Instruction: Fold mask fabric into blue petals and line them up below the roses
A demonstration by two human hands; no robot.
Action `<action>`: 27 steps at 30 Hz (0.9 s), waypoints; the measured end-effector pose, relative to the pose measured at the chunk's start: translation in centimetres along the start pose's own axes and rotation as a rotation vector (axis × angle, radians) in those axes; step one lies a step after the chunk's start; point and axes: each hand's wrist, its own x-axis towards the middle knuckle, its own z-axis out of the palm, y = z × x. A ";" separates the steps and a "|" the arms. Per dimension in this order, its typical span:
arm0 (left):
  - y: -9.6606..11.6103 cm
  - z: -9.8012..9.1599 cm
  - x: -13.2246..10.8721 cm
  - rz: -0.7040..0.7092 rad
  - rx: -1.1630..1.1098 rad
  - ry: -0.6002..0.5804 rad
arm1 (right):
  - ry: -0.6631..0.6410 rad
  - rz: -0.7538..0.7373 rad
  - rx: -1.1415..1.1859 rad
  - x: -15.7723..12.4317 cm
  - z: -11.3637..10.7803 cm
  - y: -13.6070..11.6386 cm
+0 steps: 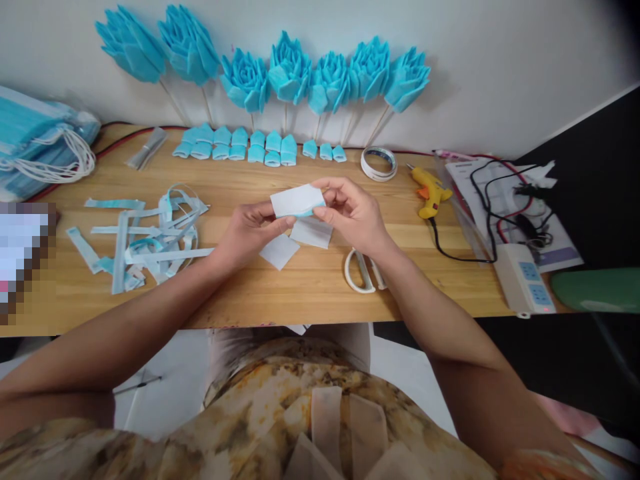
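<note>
Between my two hands is a white fabric piece (296, 199) with a light-blue lower edge, cut from what looks like a face mask. My left hand (255, 230) pinches its left end, thumb along the lower edge. At the right end, my right hand (353, 210) grips it between thumb and fingers. Two more fabric pieces lie on the table just below: a square one (281, 252) and another (313, 233) partly behind my hands. Scissors (361, 272) rest near my right wrist, which hides part of them.
Blue fabric flowers (290, 70) on sticks lean against the wall. Folded blue petals (240, 143) line the table's back. Cut strips (145, 243) lie left, below stacked masks (40, 143). Right are a tape roll (379, 175), yellow glue gun (430, 190) with cord, and power strip (525, 280).
</note>
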 end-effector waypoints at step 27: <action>0.5 0.0 0.0 0.073 0.189 0.116 | -0.117 0.049 0.072 0.1 0.0 0.0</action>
